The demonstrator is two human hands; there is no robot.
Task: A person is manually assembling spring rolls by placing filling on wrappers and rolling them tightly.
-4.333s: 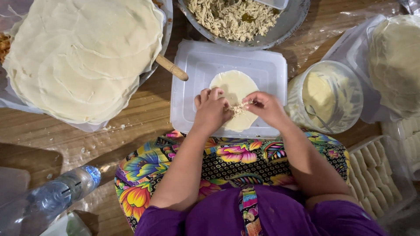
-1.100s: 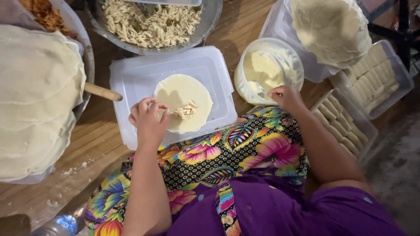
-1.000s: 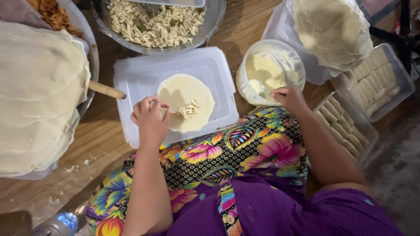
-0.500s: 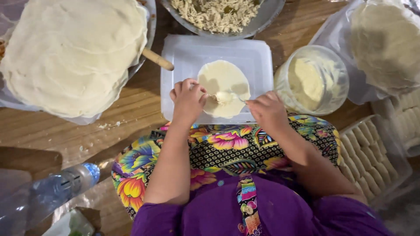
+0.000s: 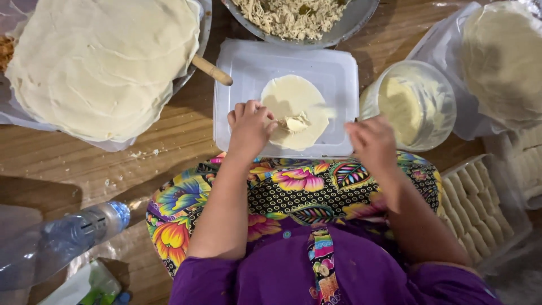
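Observation:
A round pale wrapper (image 5: 299, 99) lies on a white plastic board (image 5: 243, 73) in front of me, with a small lump of shredded filling (image 5: 294, 122) near its middle. My left hand (image 5: 248, 129) rests with curled fingers on the wrapper's left edge, thumb next to the filling. My right hand (image 5: 370, 141) hovers blurred over the board's right edge, between the wrapper and a clear cup of pale paste (image 5: 412, 104). Whether it holds anything is unclear.
A metal bowl of shredded filling (image 5: 293, 17) sits beyond the board. A big stack of wrappers (image 5: 101, 62) lies far left beside a wooden handle (image 5: 212, 70). Another bagged stack (image 5: 502, 56) is far right. A tray of rolled pieces (image 5: 480, 197) is at right, a plastic bottle (image 5: 62, 237) at lower left.
My right hand left the paste cup, came over the wrapper, and now sits at the board's right edge. My left hand has stayed on the wrapper's left side.

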